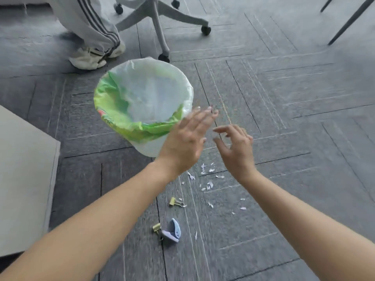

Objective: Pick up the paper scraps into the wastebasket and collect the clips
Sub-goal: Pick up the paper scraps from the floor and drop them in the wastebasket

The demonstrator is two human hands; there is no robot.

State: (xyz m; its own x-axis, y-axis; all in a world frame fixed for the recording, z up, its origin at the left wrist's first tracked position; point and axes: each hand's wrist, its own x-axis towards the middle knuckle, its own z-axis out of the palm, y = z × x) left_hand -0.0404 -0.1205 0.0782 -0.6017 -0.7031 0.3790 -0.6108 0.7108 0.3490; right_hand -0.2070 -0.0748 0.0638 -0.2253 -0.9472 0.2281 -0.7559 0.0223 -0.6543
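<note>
While both hands hover beside the bin, the floor stock reads as follows:

- Left hand [183, 142]: raised, fingers spread apart, palm empty, at the near rim of the round wastebasket lined with a green-and-clear plastic bag [113, 110].
- Right hand [236, 151]: just beside the left, fingers loosely curled and apart; nothing visible in it.
- Small white torn paper scraps [209, 179]: scattered on the dark grey carpet tiles [284, 138] below the hands, near the bin; more trail off to the right.
- Gold metal binder clip [175, 202]: on the carpet, nearer the person than the scraps.
- Second gold binder clip [156, 228]: touching a blue plastic spring clip [172, 232].
- Bystander's pale striped trouser leg [91, 27] and grey office-chair base [158, 21]: beyond the bin, well apart from the work.
- Judgement, step in hand: scrap gathering, many pieces outstanding; clips untouched.
- Handling advice: sweep scraps together with flat fingers, pinch the heap, release low over the liner, since light flakes drift. Keep clips out of the sweep.
</note>
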